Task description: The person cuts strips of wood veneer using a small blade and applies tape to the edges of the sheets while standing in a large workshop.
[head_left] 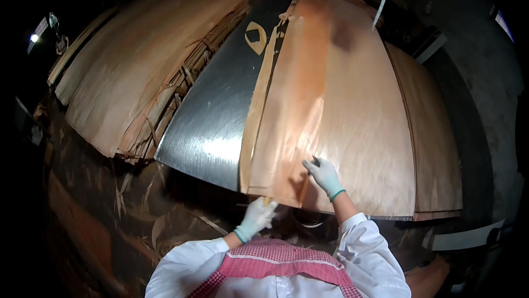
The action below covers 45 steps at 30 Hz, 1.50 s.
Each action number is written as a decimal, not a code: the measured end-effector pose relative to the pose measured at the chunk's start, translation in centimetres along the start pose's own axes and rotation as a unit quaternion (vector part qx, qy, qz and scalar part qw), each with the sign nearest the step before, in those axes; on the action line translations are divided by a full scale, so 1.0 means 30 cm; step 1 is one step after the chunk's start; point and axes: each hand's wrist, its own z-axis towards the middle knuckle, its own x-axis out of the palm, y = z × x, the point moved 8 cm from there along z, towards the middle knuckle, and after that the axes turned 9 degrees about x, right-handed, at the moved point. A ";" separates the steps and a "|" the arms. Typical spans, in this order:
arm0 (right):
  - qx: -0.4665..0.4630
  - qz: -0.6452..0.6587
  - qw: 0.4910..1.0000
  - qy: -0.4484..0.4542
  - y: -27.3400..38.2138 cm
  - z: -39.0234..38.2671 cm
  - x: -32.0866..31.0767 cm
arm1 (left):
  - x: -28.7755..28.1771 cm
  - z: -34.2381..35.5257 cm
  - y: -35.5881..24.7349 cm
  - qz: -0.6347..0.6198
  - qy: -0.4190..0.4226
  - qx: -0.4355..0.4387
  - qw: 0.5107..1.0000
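**Dim workshop, one warm pool of light on the bench**

The scene is dark overall, and the corners fall to black in a fisheye vignette. Warm light from above lands on the thin reddish-brown wood veneer sheet (330,105) under the white-gloved right hand (324,175), which casts a soft shadow just to its left on the sheet. Left of that hand, the dark polished metal table surface (215,116) throws back a white streaky glare patch. The white-gloved left hand (256,218) looks slightly soft at the sheet's near edge. Far up and left of both hands, small bright window spots burn out. Straight edges bow strongly toward the rim, and the floor below left stays murky.
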 end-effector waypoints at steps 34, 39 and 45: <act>-0.067 0.218 0.956 -0.186 -0.159 -0.072 -0.063 | -1.091 -0.240 -0.005 0.022 -0.347 0.153 0.925; -0.018 0.282 0.939 -0.198 -0.256 -0.115 -0.137 | -1.552 -0.677 0.244 0.513 -0.449 -0.273 0.679; -0.018 0.307 0.932 -0.192 -0.221 -0.124 -0.169 | -1.363 -0.358 0.000 0.672 -0.403 -0.015 0.621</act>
